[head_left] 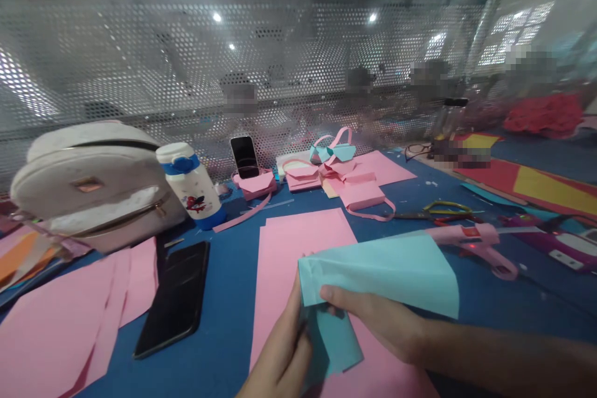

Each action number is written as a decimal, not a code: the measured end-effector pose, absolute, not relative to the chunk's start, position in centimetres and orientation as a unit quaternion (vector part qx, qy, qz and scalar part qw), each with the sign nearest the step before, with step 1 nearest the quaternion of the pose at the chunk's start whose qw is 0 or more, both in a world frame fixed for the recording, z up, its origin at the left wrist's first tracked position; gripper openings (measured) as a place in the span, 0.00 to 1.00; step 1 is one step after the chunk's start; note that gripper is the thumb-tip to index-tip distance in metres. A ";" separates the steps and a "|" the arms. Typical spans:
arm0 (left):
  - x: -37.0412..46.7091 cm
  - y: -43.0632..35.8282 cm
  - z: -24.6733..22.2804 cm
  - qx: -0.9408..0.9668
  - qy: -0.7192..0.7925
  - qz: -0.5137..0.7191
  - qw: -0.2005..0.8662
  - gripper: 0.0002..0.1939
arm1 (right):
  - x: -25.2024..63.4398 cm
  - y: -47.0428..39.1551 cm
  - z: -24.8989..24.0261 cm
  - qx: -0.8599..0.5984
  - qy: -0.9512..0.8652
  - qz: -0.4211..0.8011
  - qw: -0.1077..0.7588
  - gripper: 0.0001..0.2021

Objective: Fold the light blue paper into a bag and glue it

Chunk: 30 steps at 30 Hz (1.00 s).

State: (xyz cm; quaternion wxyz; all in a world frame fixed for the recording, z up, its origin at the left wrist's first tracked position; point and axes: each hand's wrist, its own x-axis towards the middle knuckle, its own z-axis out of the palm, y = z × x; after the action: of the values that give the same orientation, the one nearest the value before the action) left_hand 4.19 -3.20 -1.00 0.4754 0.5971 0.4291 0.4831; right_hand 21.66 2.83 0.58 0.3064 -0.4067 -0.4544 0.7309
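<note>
A folded sheet of light-blue paper (392, 267) is held up above the table, its wide end out to the right and a second flap hanging below. My left hand (286, 339) grips its left edge, with most of the fingers hidden behind the paper. My right hand (373, 317) pinches the lower edge, thumb lying on top near the fold. Beneath the hands lie sheets of pink paper (303, 230). Just behind the paper's right end rests a pink glue gun (480, 236) with a small red light on.
A black phone (175, 298) and pink sheets (65, 323) lie at left, before a white backpack (88, 180) and a bottle (191, 186). Small pink paper bags (366, 193) stand at the back by a perforated metal screen (289, 62). Scissors (438, 211) lie right.
</note>
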 end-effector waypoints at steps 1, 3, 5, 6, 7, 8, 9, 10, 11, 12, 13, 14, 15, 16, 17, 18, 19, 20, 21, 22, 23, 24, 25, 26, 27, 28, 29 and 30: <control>4.2 -3.2 -1.0 0.594 0.430 0.485 0.477 0.27 | 21.7 2.8 0.5 -0.400 -0.451 0.738 0.303 0.23; 4.2 -3.2 -1.0 0.585 0.430 0.484 0.489 0.28 | 21.7 2.7 0.5 -0.399 -0.448 0.740 0.304 0.23; 4.3 -3.2 -0.9 0.579 0.426 0.483 0.500 0.28 | 21.7 2.6 0.8 -0.403 -0.448 0.735 0.310 0.22; 4.3 -3.2 -0.8 0.576 0.424 0.485 0.503 0.28 | 21.8 2.6 1.0 -0.402 -0.450 0.734 0.312 0.21; 4.3 -3.2 -0.6 0.574 0.421 0.487 0.506 0.28 | 21.8 2.5 1.3 -0.400 -0.450 0.735 0.313 0.20; 4.4 -3.2 -0.5 0.573 0.417 0.489 0.509 0.28 | 21.8 2.5 1.5 -0.396 -0.450 0.737 0.312 0.19; 4.4 -3.2 -0.4 0.571 0.414 0.492 0.511 0.28 | 21.8 2.5 1.8 -0.392 -0.449 0.741 0.311 0.19; 4.4 -3.1 -0.3 0.570 0.412 0.493 0.512 0.29 | 21.8 2.5 2.0 -0.390 -0.446 0.744 0.309 0.19; 4.4 -3.1 -0.2 0.570 0.411 0.493 0.513 0.29 | 21.8 2.5 2.2 -0.389 -0.444 0.747 0.307 0.19; 4.4 -3.1 -0.2 0.571 0.411 0.492 0.513 0.29 | 21.8 2.5 2.4 -0.388 -0.443 0.749 0.304 0.20; 4.3 -3.1 -0.2 0.572 0.411 0.491 0.513 0.29 | 21.8 2.5 2.4 -0.389 -0.443 0.749 0.301 0.20; 4.3 -3.1 -0.3 0.574 0.410 0.490 0.512 0.29 | 21.8 2.5 2.4 -0.391 -0.446 0.748 0.298 0.20; 4.2 -3.2 -0.4 0.576 0.409 0.489 0.512 0.29 | 21.8 2.5 2.4 -0.392 -0.449 0.746 0.297 0.19; 4.2 -3.2 -0.5 0.578 0.408 0.488 0.512 0.28 | 21.8 2.5 2.3 -0.393 -0.452 0.743 0.299 0.18; 4.1 -3.2 -0.6 0.580 0.406 0.487 0.512 0.28 | 21.8 2.5 2.2 -0.394 -0.456 0.739 0.301 0.18; 4.1 -3.2 -0.7 0.582 0.405 0.485 0.511 0.27 | 21.9 2.4 2.2 -0.396 -0.458 0.736 0.304 0.17; 4.0 -3.2 -0.7 0.585 0.404 0.483 0.511 0.27 | 21.9 2.4 2.1 -0.399 -0.459 0.733 0.304 0.17; 4.0 -3.1 -0.8 0.587 0.403 0.481 0.511 0.27 | 21.9 2.4 2.1 -0.403 -0.461 0.730 0.304 0.17; 4.0 -3.1 -0.8 0.588 0.402 0.480 0.512 0.27 | 22.0 2.4 2.0 -0.405 -0.464 0.728 0.302 0.17; 4.0 -3.0 -0.7 0.589 0.400 0.478 0.514 0.27 | 22.0 2.4 2.0 -0.407 -0.467 0.725 0.301 0.17; 4.0 -2.9 -0.7 0.589 0.399 0.476 0.516 0.27 | 22.0 2.4 2.0 -0.409 -0.472 0.722 0.299 0.17; 4.1 -2.8 -0.6 0.589 0.399 0.475 0.518 0.27 | 22.0 2.4 2.0 -0.412 -0.478 0.715 0.300 0.17; 4.1 -2.8 -0.6 0.589 0.398 0.473 0.521 0.26 | 22.0 2.4 2.0 -0.415 -0.482 0.710 0.302 0.17; 4.1 -2.7 -0.5 0.590 0.398 0.470 0.522 0.26 | 22.0 2.4 2.1 -0.418 -0.483 0.706 0.305 0.18; 4.1 -2.7 -0.4 0.594 0.397 0.465 0.522 0.26 | 22.0 2.4 2.2 -0.421 -0.481 0.705 0.308 0.18; 4.1 -2.7 -0.4 0.600 0.397 0.459 0.521 0.27 | 22.0 2.4 2.3 -0.423 -0.479 0.704 0.310 0.19; 4.1 -2.6 -0.3 0.605 0.397 0.453 0.520 0.27 | 22.0 2.4 2.5 -0.425 -0.477 0.704 0.310 0.20; 4.1 -2.6 -0.3 0.611 0.398 0.448 0.518 0.28 | 22.0 2.3 2.7 -0.424 -0.477 0.705 0.309 0.20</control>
State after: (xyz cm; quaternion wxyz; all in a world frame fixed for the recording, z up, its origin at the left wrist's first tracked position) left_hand 4.06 -2.64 -0.33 0.5175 0.6107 0.3979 0.4482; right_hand 22.03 2.34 2.72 0.3094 -0.4240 -0.4765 0.7053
